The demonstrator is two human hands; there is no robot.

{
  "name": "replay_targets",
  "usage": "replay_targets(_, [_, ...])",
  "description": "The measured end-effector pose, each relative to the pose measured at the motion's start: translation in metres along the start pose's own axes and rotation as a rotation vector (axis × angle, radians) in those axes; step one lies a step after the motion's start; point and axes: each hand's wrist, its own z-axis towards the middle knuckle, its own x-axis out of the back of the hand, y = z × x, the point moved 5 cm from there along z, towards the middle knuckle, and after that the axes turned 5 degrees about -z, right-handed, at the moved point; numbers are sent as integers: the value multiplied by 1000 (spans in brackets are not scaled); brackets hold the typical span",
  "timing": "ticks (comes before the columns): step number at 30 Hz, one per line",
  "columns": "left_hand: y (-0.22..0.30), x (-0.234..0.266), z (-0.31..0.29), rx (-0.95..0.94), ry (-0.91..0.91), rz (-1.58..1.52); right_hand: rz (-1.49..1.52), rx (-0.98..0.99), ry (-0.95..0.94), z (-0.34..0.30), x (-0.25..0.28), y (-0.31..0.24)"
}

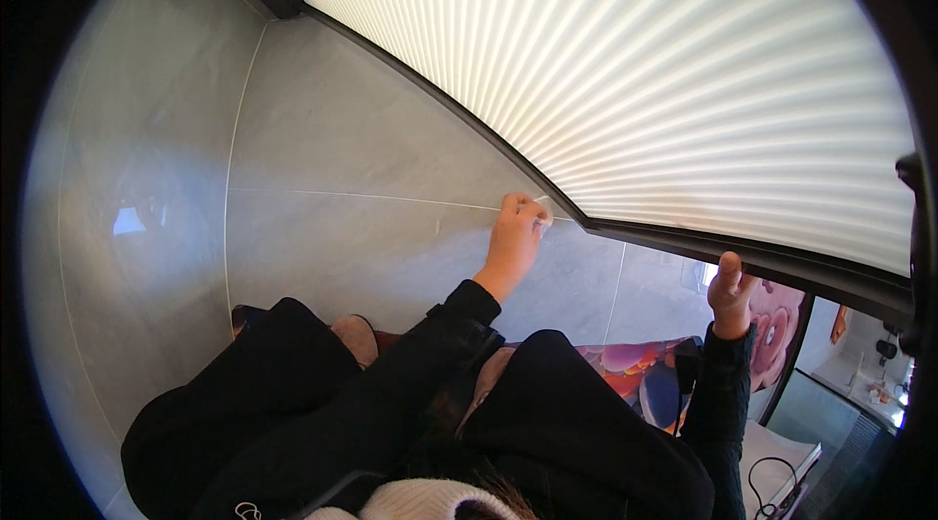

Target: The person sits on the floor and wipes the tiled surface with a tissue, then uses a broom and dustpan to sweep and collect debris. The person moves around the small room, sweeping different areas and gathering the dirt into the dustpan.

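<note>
A ribbed, pale glass door panel [684, 80] in a dark frame [674, 248] fills the upper right. My left hand [512, 235] is near the frame's lower corner, fingers bent in a pinch. A small, thin, whitish piece [544, 215] shows at its fingertips; its kind cannot be made out. My right hand [731, 297] grips the bottom rail of the frame, with its thumb showing and its other fingers mostly hidden.
Grey glossy floor tiles [342, 129] with light joints spread under the panel. My knees in black [547, 403] are bent below. A colourful printed mat [635, 368] lies by them. At the lower right are a white surface with a dark cable [772, 471] and a cluttered counter [870, 388].
</note>
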Motion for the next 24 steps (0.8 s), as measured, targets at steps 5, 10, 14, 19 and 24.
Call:
replay_targets(5, [13,-23,6,-169,54,170,6,-3,-18,-1,2,6])
replay_targets(10, [18,-47,5,-124,158,15,-164,76,-9,-23,7,33])
replay_targets(14, [26,-62,-1,11,152,-105,-265,-64,34,-39,11,65])
replay_targets(19, [-10,-59,12,487,-486,-911,-389,31,76,-39,31,75])
replay_targets(24, [-59,72,70,39,-150,188,-241,-74,12,-27,36,73])
